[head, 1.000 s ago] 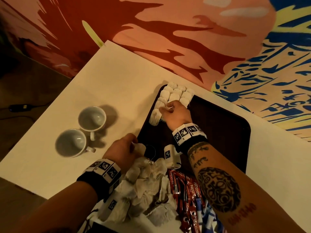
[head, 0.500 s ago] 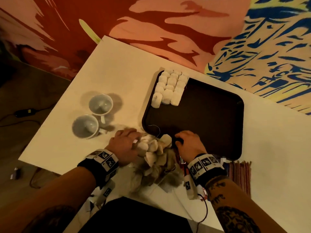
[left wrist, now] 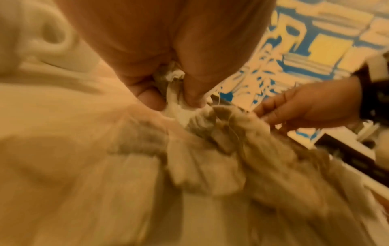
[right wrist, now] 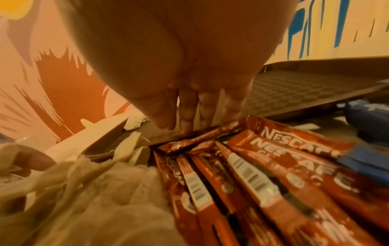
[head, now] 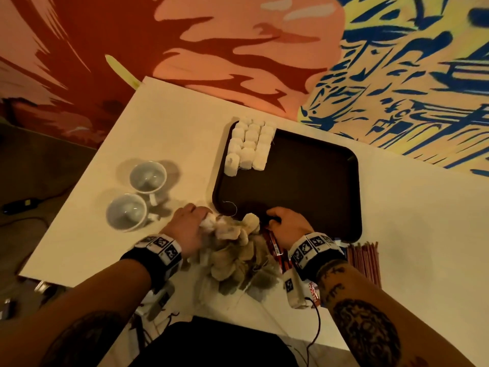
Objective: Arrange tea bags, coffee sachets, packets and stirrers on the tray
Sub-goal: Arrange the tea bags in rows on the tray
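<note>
A dark brown tray [head: 304, 181] lies on the white table, with white tea bags [head: 248, 147] in neat rows at its far left corner. A loose pile of tea bags [head: 238, 250] sits at the table's near edge between my hands. My left hand [head: 205, 217] pinches one white tea bag [left wrist: 175, 74] between thumb and finger at the pile's left side. My right hand [head: 272, 218] is at the tray's near rim; its fairly straight fingertips [right wrist: 186, 128] touch the end of a red coffee sachet [right wrist: 200, 138]. More sachets [head: 275, 247] lie under the right wrist.
Two empty white cups [head: 148, 177] [head: 127, 211] stand left of the tray. A bundle of reddish stirrers [head: 363, 260] lies right of my right wrist. Blue packets [right wrist: 366, 159] lie beside the sachets. A painted wall runs along the table's far edge.
My right hand has come back from the tea bag rows to the tray's near rim by the sachets. The left hand stays at the pile with a tea bag.
</note>
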### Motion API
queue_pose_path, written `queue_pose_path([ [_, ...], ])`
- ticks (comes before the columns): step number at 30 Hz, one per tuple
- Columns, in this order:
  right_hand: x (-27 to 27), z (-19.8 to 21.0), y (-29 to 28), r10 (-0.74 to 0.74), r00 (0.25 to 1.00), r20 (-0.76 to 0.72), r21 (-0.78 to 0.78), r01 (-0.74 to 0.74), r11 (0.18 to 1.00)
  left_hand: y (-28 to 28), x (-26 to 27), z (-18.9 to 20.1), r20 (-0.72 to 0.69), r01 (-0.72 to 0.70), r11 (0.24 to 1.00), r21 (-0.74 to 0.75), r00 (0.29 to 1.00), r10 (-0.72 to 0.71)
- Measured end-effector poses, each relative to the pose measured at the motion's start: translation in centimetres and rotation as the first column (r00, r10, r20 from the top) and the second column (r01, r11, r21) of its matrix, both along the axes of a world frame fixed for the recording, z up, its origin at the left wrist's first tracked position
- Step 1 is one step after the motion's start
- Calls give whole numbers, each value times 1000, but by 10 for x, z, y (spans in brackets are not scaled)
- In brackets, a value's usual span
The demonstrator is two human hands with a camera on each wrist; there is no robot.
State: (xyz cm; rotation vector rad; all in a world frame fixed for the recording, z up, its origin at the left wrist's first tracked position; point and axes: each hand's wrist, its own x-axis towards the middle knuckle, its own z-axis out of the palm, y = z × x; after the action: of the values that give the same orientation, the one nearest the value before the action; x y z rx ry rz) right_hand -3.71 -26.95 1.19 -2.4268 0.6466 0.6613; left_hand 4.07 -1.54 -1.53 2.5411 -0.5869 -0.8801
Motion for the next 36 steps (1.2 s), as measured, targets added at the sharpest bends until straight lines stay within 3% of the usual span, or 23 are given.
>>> queue_pose_path([
  [3, 2, 6, 0, -66, 996, 67, 43, 63, 997, 6, 8, 20, 10, -84, 989, -120, 996, 86],
  [6, 6, 15, 6, -112, 982, 149, 79, 101, 992, 10, 13, 38, -173, -244, 919, -311, 965, 197],
  [9, 13, 31, 17, -101, 968, 228, 117, 76, 990, 9, 14, 55, -461, -487, 719, -495, 849, 257],
  [13, 22, 53, 39, -120, 934, 336, 303, 14, 953, -3, 12, 70, -730, -736, 439, -515, 646, 226],
  [16, 25, 71, 57, -146, 915, 377, 470, -53, 881, -9, 13, 78, -779, -768, 354, -534, 609, 147],
  [19, 28, 84, 70, -184, 894, 409, 557, -85, 826, -17, 13, 86, -760, -739, 350, -575, 641, 106],
  [22, 32, 92, 71, -283, 873, 396, 603, -16, 797, -25, 15, 94, -735, -725, 323, -609, 668, 115],
  [26, 32, 96, 59, -376, 858, 350, 649, 68, 758, -28, 18, 97, -766, -759, 299, -579, 632, 120],
  [30, 25, 91, 47, -536, 785, 311, 710, 183, 680, -32, 15, 92, -763, -766, 345, -543, 622, 180],
  [33, 22, 87, 43, -655, 718, 237, 781, 260, 567, -37, 11, 88, -704, -721, 425, -547, 671, 232],
  [36, 23, 83, 42, -706, 681, 195, 810, 294, 507, -49, 9, 88, -732, -757, 399, -518, 633, 250],
])
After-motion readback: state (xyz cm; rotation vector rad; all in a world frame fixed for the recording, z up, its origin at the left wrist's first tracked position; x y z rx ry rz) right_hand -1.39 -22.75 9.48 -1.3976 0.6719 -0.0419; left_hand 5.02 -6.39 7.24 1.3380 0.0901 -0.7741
